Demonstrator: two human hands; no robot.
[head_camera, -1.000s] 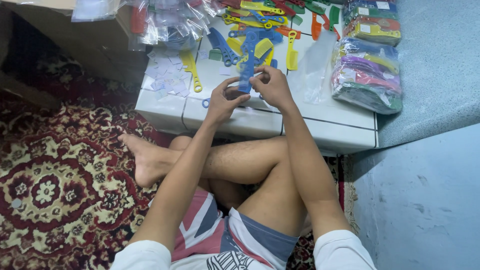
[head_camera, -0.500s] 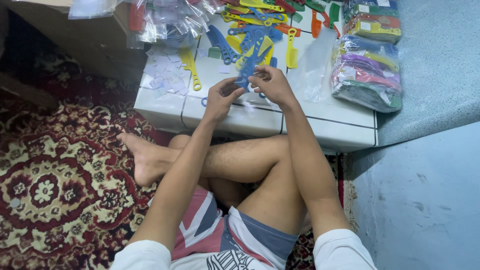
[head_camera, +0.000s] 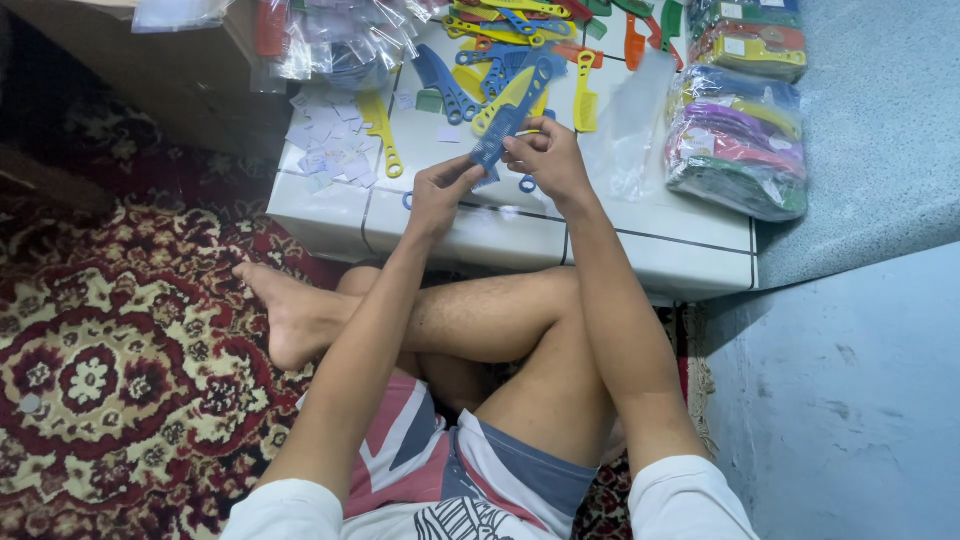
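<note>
both hands hold a blue comb (head_camera: 510, 122) above the white tiled block (head_camera: 690, 262), near its front edge. the left hand (head_camera: 440, 192) pinches the comb's near end, the right hand (head_camera: 548, 160) grips its middle with curled fingers. loose coloured combs (head_camera: 500, 40) lie farther back, bagged combs (head_camera: 738, 140) to the right

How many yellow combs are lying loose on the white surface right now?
3 clearly: one yellow comb left of the hands near the paper slips, one upright to the right of the blue comb, one under that blue comb. More may hide in the top pile.
</note>
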